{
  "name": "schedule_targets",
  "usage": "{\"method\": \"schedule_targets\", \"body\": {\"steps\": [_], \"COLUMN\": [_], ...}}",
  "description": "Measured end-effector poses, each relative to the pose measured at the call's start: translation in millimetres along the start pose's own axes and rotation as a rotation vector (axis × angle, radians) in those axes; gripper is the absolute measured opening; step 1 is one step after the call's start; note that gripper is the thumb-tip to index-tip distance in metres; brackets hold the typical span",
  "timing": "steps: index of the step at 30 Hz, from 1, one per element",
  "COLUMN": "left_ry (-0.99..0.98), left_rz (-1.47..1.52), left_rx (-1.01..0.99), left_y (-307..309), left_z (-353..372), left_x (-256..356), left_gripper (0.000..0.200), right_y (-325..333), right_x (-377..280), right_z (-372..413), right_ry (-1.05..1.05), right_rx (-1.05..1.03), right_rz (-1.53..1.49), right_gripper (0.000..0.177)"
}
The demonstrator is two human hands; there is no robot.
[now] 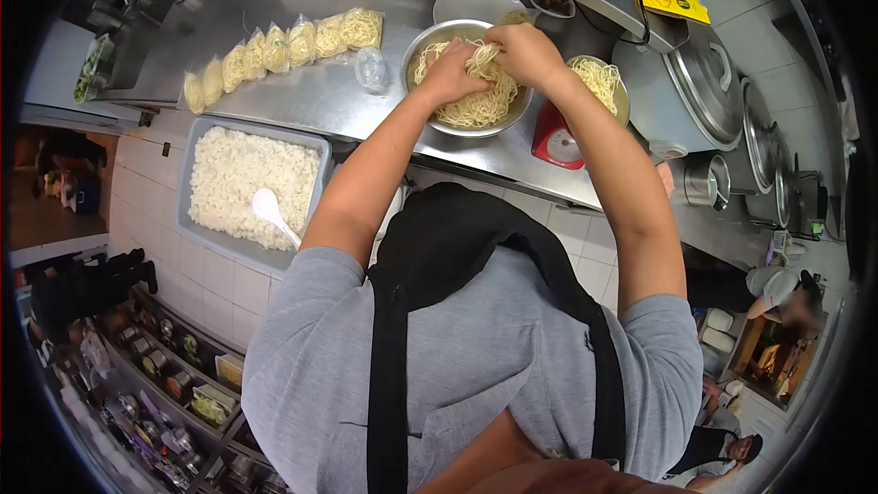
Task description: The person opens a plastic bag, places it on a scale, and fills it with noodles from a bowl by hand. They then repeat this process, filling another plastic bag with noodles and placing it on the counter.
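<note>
Both of my hands are in a steel mixing bowl (437, 125) of pale yellow noodles (485, 108) on the steel counter. My left hand (450, 73) curls round a clump of strands at the bowl's left side, its thumb pointing right. My right hand (529, 57) is at the upper right of the bowl, closed on strands that stretch between the two hands. Its fingertips are partly hidden. To the right, a second bowl of noodles (596, 82) sits above a red dial scale (558, 142); my right forearm passes close by.
Several clear bags of noodles (277, 48) line the counter at left, beside a crumpled plastic bag (370, 69). Below is a grey tub (187, 210) of rice with a white scoop (267, 208). Large lidded pots (700, 82) stand at right; other people (777, 288) are at the far right.
</note>
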State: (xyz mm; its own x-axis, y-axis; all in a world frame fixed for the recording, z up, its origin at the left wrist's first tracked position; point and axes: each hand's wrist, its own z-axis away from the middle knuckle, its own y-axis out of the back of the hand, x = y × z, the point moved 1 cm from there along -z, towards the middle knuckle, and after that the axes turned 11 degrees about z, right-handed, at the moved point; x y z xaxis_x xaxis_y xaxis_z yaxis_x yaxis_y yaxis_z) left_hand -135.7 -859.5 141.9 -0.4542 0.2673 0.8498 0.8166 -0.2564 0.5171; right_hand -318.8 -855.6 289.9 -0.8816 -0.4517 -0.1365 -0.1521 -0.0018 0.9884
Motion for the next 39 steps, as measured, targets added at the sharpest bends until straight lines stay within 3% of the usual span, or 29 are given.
{"method": "schedule_targets", "body": {"steps": [6,8,9,11,12,13,14,16,18,21,24,25,27,29,30,32,34,36,39], "left_ry": [0.025,0.013,0.128,0.128,0.225,0.038,0.133,0.079,0.043,0.073,-0.131,-0.121,-0.219,-0.190,-0.200,0.015,-0.075,0.046,0.017], "left_rz": [-0.130,0.114,0.127,0.052,0.270,0.169,0.448,0.350,0.250,0.186,0.423,0.426,0.586,0.667,0.711,0.653,0.695,0.750,0.742], "left_rx": [-0.042,0.014,-0.005,-0.098,-0.057,-0.041,-0.121,-0.162,-0.191,-0.115,-0.082,-0.077,-0.113,-0.101,-0.088,-0.059,-0.069,-0.068,-0.051], "left_y": [-17,-22,-2,-1,10,11,21,35,43,48,44,43,41,31,23,25,5,12,2], "left_z": [-3,-10,1,-5,2,-2,-1,-6,-11,-3,-2,-3,-5,-10,-15,-12,-27,-14,-21], "left_x": [-18,-36,-1,-19,-8,-16,-5,3,16,37,58,62,68,63,53,62,31,60,43], "left_gripper": [0.091,0.085,0.087,0.092,0.093,0.097,0.097,0.096,0.095,0.102,0.120,0.120,0.123,0.124,0.123,0.103,0.068,0.039,0.033], "right_y": [56,68,76,57,47,35,16,-20,-63,-82,-41,-32,-14,21,26,31,46,56,56], "right_x": [-9,-15,-20,-13,-12,-9,-2,0,0,-2,-2,-1,-2,-11,-10,-5,-5,-2,12], "right_z": [10,14,17,13,12,10,10,12,20,20,11,10,8,1,-3,-9,-11,-12,-16], "right_ry": [-0.009,-0.007,-0.039,-0.038,-0.108,-0.156,-0.145,-0.120,-0.072,-0.113,-0.055,-0.048,0.084,-0.018,0.015,0.041,0.008,-0.028,0.015], "right_rx": [0.099,0.228,0.227,0.275,0.198,0.065,-0.014,-0.144,-0.185,-0.148,-0.168,-0.177,0.121,-0.061,0.032,0.137,0.129,0.100,0.168], "right_rz": [-0.107,-0.133,-0.169,-0.190,-0.173,-0.174,-0.155,-0.148,0.102,0.130,0.063,0.059,-0.103,-0.122,-0.160,-0.229,-0.318,-0.419,-0.574], "right_gripper": [0.027,0.027,0.028,0.031,0.036,0.043,0.050,0.071,0.090,0.062,0.047,0.047,0.044,0.044,0.044,0.042,0.037,0.030,0.023]}}
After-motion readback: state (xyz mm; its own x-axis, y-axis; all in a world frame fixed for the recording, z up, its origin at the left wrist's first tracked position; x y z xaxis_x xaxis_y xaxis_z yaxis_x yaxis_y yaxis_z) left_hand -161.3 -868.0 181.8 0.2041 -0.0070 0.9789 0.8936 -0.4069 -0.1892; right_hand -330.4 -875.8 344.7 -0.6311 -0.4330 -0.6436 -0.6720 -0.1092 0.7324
